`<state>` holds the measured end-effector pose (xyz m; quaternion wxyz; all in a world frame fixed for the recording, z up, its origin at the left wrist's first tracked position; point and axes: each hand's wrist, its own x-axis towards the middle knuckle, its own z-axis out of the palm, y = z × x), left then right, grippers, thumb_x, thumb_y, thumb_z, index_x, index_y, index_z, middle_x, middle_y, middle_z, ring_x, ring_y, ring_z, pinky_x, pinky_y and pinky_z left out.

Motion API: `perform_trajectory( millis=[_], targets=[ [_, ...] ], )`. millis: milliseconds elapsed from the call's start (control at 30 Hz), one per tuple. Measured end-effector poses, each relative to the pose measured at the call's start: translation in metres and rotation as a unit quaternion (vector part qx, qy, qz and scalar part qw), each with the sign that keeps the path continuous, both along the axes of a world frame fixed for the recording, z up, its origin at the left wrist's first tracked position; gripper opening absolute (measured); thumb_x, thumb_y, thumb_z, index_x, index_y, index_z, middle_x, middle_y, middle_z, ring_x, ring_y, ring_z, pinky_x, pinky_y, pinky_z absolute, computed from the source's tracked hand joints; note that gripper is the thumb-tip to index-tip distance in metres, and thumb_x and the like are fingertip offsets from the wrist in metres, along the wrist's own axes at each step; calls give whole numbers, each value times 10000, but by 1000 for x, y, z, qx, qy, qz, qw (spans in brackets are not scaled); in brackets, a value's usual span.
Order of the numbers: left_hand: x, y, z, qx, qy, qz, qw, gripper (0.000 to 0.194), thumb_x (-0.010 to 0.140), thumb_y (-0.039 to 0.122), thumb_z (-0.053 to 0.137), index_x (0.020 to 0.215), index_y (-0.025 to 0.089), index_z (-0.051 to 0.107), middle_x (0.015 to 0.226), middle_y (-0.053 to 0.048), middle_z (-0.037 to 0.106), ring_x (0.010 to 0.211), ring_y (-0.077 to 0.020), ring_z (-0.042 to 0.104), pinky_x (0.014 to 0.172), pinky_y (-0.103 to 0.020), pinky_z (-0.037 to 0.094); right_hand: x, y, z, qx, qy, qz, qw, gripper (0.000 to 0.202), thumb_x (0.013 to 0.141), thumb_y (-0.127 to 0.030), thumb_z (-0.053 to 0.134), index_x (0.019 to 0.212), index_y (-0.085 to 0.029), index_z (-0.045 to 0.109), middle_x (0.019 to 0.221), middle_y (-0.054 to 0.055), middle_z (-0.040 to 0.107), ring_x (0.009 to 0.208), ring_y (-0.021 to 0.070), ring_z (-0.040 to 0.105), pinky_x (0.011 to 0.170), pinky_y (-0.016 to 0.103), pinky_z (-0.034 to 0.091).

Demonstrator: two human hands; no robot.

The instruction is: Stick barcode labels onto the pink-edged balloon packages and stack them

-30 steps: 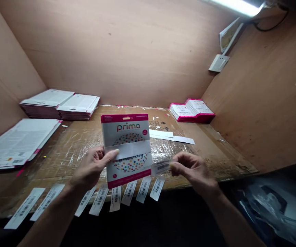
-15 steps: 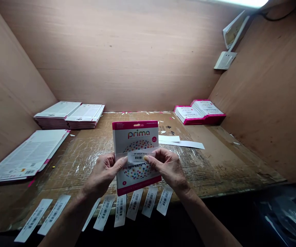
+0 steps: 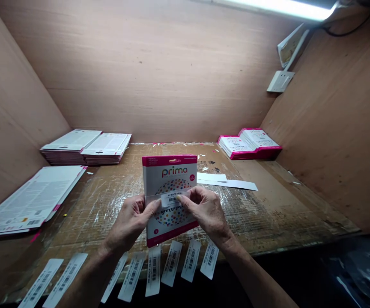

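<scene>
A white packet with magenta edges and a dotted balloon print (image 3: 172,224) is held upright above the table, between my two hands. My left hand (image 3: 132,220) grips its left edge, with the thumb on the front. From the right, my right hand (image 3: 207,211) holds the other edge, its thumb pressing on a white barcode label (image 3: 170,199). This label lies across the middle of the packet's front, and both thumbs touch its ends. The fingers behind the packet are hidden.
Several barcode labels (image 3: 153,271) hang along the front edge of the cardboard-covered table (image 3: 108,184). Stacked packets stand at the back left (image 3: 72,141) and back right (image 3: 255,143). More packets (image 3: 34,201) lie at the left. White paper strips (image 3: 239,185) rest behind my right hand.
The view has tilted slightly upward, so the table and stacks sit lower in the picture. My right thumb has shifted slightly left along the label. Both hands still hold the packet.
</scene>
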<state>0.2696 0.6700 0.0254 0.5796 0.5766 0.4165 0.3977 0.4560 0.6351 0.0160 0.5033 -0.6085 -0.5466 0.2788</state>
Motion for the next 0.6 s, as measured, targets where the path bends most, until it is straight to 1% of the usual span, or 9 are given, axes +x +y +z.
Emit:
perform_trajectory(
  millis=[100,133,200,233,267,367,400,500,600],
  targets=[
    [-1,3,-2,19,20,6,1000,267,739,400,734,767,136,712,663,-33,710,590,-186,642,526,-245,512,-1,4,1,17,-124,-74,989,319,748,-517,709,705,-209,637,644,54,644,636,211,612,624,329,463],
    [-1,4,-2,23,24,10,999,266,739,402,732,756,138,709,661,-33,707,582,-186,637,515,-244,507,-1,6,1,34,-137,-107,984,343,710,-533,738,789,-209,659,720,80,666,723,250,636,667,352,476],
    [-2,5,-3,27,25,13,999,265,736,407,734,732,144,704,665,-34,706,576,-184,632,504,-241,500,1,11,-1,69,-111,-153,979,550,610,-553,800,999,-194,649,955,140,680,945,320,629,756,391,497],
    [-3,6,-3,24,21,11,999,266,736,410,734,734,146,703,671,-34,708,585,-185,634,513,-242,503,2,13,-3,69,-75,-146,984,641,579,-557,815,1065,-183,627,1046,157,666,1013,330,612,780,398,507],
    [-3,6,-2,17,15,7,1000,270,738,415,734,740,146,703,677,-36,712,599,-187,640,527,-244,510,3,15,-5,52,-27,-112,992,667,575,-562,812,1080,-173,616,1084,159,661,1029,324,612,788,398,519],
    [-3,7,-1,-11,-9,-8,1000,300,729,431,745,726,133,701,675,-47,722,627,-188,654,566,-246,523,5,19,-11,-13,126,35,991,524,653,-549,764,979,-162,626,979,111,707,890,260,672,744,374,550],
    [-3,7,-1,-24,-18,-22,999,310,720,432,753,730,127,704,683,-56,730,638,-191,661,581,-250,529,5,19,-12,-17,156,57,986,482,672,-529,757,956,-162,627,953,99,714,855,247,680,734,368,552],
    [5,5,-1,-68,-61,-52,994,348,694,423,783,829,110,711,760,-90,759,695,-215,694,652,-287,558,5,18,-12,8,156,28,987,407,693,-453,762,950,-170,622,940,87,716,843,237,680,730,355,544],
    [19,6,-6,-96,-93,7,991,392,682,376,810,928,100,678,771,-83,768,686,-217,712,673,-320,582,9,15,-11,24,112,2,993,359,748,-415,722,995,-181,609,970,79,705,885,232,665,763,349,530]
  ],
)
